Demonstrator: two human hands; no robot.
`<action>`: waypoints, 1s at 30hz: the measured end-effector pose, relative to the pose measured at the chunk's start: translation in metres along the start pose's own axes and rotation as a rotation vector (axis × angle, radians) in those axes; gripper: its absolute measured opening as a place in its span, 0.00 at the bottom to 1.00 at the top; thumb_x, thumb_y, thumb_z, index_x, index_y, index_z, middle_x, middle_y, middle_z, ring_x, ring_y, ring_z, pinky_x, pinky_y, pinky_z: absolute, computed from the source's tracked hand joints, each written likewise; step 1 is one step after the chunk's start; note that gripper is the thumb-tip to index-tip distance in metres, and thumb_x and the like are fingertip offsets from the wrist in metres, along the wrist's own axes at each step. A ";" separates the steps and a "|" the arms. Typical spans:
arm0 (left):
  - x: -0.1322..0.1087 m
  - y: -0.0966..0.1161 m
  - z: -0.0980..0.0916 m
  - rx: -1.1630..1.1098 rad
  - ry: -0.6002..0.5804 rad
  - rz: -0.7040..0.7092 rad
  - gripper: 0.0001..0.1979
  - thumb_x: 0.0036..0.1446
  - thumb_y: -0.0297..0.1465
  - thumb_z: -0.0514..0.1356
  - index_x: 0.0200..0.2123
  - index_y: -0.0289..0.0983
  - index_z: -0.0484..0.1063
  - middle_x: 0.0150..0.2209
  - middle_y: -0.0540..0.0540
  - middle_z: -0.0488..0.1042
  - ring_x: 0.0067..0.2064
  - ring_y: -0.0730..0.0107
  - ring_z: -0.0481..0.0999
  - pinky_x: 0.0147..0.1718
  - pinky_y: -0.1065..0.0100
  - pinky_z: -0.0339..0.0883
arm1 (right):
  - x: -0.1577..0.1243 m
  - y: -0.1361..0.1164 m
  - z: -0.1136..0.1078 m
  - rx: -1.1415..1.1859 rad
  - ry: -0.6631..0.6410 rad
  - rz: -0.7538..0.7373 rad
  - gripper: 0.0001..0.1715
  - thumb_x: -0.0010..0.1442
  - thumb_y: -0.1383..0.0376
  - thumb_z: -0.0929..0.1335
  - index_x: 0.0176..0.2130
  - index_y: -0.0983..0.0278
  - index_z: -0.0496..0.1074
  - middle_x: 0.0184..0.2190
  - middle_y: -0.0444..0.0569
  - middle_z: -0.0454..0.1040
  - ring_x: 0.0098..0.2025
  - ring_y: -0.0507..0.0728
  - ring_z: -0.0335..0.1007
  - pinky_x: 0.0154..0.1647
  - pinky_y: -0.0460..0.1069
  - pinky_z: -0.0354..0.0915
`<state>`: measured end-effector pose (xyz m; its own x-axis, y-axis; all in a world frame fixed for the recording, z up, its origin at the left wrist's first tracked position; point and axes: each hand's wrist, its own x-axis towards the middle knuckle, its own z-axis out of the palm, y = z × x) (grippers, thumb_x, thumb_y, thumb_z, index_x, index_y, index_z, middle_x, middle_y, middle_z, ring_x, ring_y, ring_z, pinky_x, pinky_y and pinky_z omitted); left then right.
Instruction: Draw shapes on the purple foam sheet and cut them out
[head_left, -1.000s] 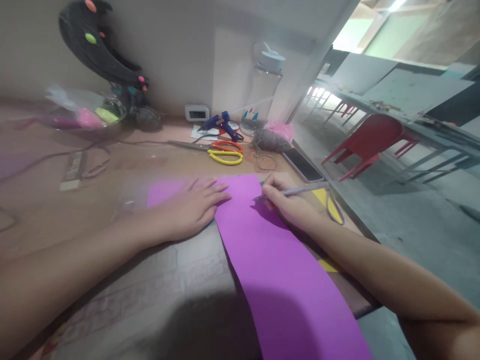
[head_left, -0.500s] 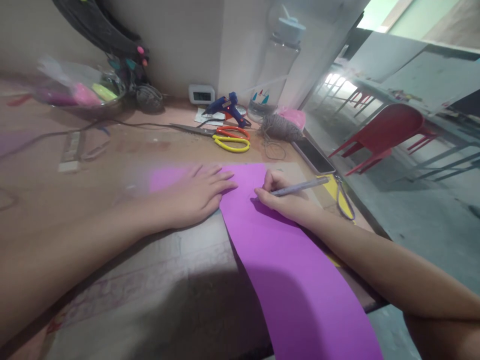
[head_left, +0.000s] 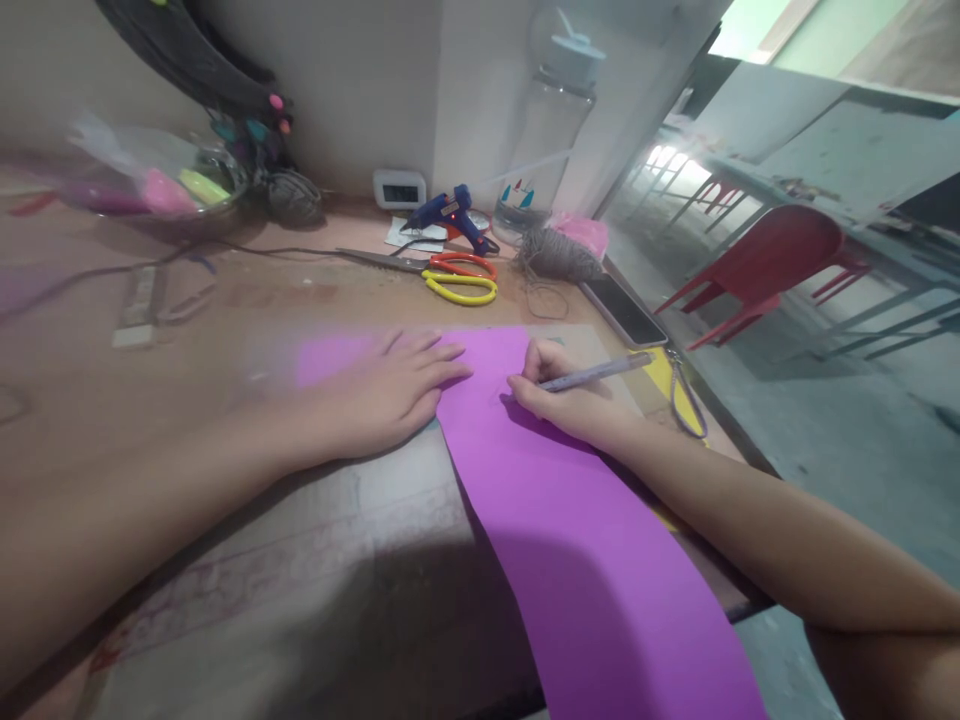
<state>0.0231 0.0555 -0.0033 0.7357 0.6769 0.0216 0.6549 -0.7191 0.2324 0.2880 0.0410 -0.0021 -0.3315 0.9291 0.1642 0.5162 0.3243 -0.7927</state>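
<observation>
A long sheet of purple paper (head_left: 555, 520) lies on the table, its near end curving down over the front edge. My left hand (head_left: 397, 390) rests flat on the paper's far left part, fingers spread. Between the thumb and fingers of my right hand (head_left: 562, 395) is a slim grey pen (head_left: 600, 373), slanted up to the right. Its tip meets the paper or hovers just over it, hidden by my fingers. Faint thin lines show on the paper beside the tip.
Scissors (head_left: 459, 278) with red and yellow handles lie beyond the paper, near a blue glue gun (head_left: 450, 215) and a small digital clock (head_left: 400, 189). Grey yarn (head_left: 559, 255), a bottle (head_left: 544, 140) and a phone (head_left: 624, 310) stand or lie at right. A bowl (head_left: 172, 215) is far left.
The whole view has shifted very slightly. Both hands keep nearly the same places, the left flat on the paper and the right around the pen.
</observation>
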 end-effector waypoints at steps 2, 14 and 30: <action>0.000 -0.001 0.001 -0.004 0.008 0.006 0.28 0.72 0.38 0.41 0.70 0.43 0.65 0.74 0.48 0.57 0.75 0.50 0.52 0.72 0.41 0.41 | 0.000 0.000 0.000 0.002 -0.010 0.017 0.18 0.60 0.57 0.70 0.28 0.58 0.59 0.20 0.38 0.64 0.21 0.50 0.56 0.23 0.47 0.51; -0.001 -0.001 0.001 -0.035 0.012 -0.001 0.28 0.73 0.38 0.42 0.70 0.45 0.64 0.75 0.48 0.57 0.76 0.51 0.51 0.72 0.41 0.40 | -0.001 -0.006 -0.003 -0.101 0.081 0.013 0.17 0.59 0.59 0.68 0.26 0.58 0.57 0.21 0.39 0.60 0.25 0.51 0.55 0.27 0.49 0.52; -0.001 0.000 0.001 -0.015 0.014 -0.002 0.28 0.73 0.38 0.42 0.70 0.44 0.64 0.74 0.49 0.57 0.76 0.50 0.52 0.72 0.41 0.41 | -0.003 -0.008 -0.005 -0.085 0.085 0.015 0.19 0.59 0.56 0.69 0.26 0.58 0.57 0.20 0.39 0.60 0.23 0.51 0.54 0.26 0.49 0.51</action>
<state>0.0226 0.0548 -0.0038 0.7317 0.6807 0.0349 0.6536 -0.7153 0.2474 0.2886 0.0366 0.0067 -0.2565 0.9447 0.2045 0.5873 0.3204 -0.7432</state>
